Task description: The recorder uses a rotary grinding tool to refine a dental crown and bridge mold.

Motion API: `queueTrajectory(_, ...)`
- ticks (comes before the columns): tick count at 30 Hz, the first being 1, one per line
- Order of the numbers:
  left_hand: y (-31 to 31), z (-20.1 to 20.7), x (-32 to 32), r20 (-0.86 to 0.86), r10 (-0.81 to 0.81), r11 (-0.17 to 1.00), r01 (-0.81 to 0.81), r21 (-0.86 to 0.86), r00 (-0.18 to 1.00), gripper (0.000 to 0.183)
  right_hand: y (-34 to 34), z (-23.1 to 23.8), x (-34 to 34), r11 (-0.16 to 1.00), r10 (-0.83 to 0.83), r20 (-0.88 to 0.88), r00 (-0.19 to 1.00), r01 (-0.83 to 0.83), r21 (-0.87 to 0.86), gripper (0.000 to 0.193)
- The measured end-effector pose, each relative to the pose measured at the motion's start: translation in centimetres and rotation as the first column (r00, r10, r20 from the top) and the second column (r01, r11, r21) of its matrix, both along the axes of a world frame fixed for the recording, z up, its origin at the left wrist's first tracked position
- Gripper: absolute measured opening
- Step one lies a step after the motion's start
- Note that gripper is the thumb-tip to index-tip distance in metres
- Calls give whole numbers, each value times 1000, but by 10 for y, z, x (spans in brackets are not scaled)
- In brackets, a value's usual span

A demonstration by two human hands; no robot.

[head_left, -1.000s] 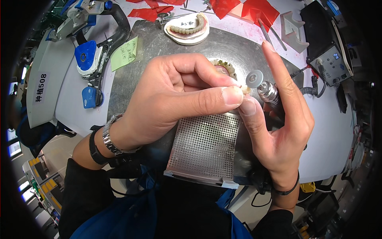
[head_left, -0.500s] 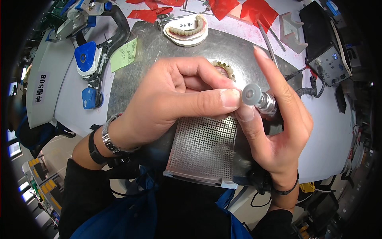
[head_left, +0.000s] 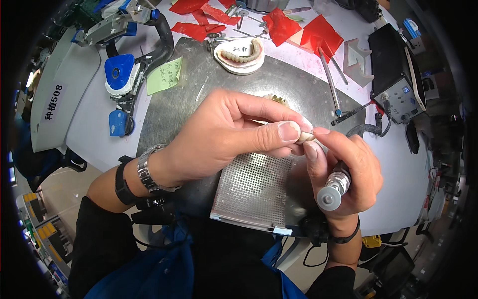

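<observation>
Cream-coloured and small, a piece [head_left: 306, 137] is held above the metal plate [head_left: 191, 99], pinched between the thumb and fingers of the left hand [head_left: 214, 134]; most of it is covered, so its full shape cannot be made out. Its exposed end is met by the thumb and index fingertip of the right hand [head_left: 348, 167], though whether it is gripped or merely steadied by them cannot be told. A silver handpiece [head_left: 340, 178] is held in the right hand's curled fingers, its rear hidden by them; its grey disc [head_left: 329, 198] is turned toward the lower edge, apart from the piece. Beyond the left hand, a tooth arch [head_left: 279, 99] is mostly screened, only its greenish far edge being seen. The perforated tray [head_left: 251, 189] is overlapped by the left hand, while the blue-and-black frame [head_left: 119, 67] is cut off by the upper edge.
</observation>
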State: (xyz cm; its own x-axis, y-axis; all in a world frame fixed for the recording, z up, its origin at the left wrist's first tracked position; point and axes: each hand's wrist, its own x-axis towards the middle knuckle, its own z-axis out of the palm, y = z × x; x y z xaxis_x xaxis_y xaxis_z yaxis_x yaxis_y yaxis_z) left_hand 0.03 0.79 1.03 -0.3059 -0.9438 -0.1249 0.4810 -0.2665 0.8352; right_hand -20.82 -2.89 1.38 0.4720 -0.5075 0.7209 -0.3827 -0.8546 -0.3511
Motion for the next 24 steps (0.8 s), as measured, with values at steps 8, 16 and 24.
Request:
queueTrajectory(8, 1, -14, -3, -109, -33, 999, 33, 3, 994, 20, 0, 1, -2, 996, 82, -45, 996, -81, 21, 22)
queueTrajectory(16, 0, -12, -1, -199, -70, 987, 97, 128, 978, 18, -1, -3, -3, 998, 59, -6, 998, -59, 21, 28)
queueTrajectory(24, 1, -15, -2, -214, -54, 992, 76, 98, 975, 21, 0, 0, -6, 991, 123, -41, 992, -121, 53, 23)
